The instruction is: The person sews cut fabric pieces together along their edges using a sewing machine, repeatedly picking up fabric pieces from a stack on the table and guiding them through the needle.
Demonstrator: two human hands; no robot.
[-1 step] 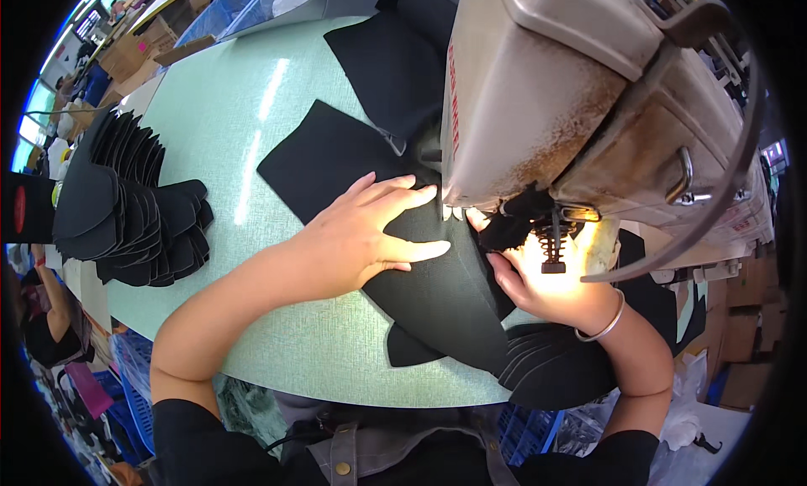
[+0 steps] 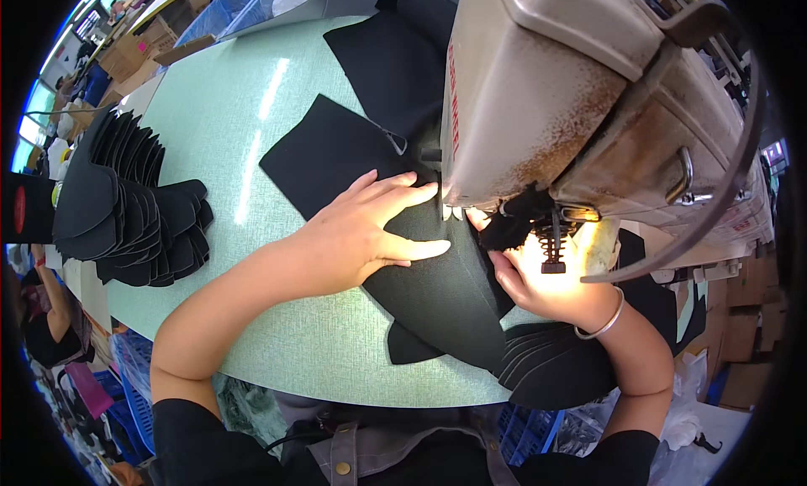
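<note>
My left hand (image 2: 357,232) lies open on a black fabric piece (image 2: 441,297), its fingers spread and pressed flat. The piece stretches diagonally across the table under the head of a sewing machine (image 2: 538,108). Close beside the needle area, my right hand (image 2: 551,276) rests at the fabric's right edge with thumb and forefinger apart. Its other fingers are partly hidden by the machine and washed out by a bright lamp. Another black flap (image 2: 412,345) shows beneath the piece, toward me. Under my right forearm sits a fanned stack of black pieces (image 2: 546,368).
On the pale green tabletop (image 2: 202,133), a tall stack of cut black pieces (image 2: 126,208) stands at the left. More black fabric (image 2: 387,61) lies at the far side. A curved grey bar (image 2: 731,183) arches right of the machine. Blue crates (image 2: 525,431) sit below the near edge.
The black fabric piece has slid very slightly away from me, its far left corner a little higher. Both hands stay in nearly the same places.
</note>
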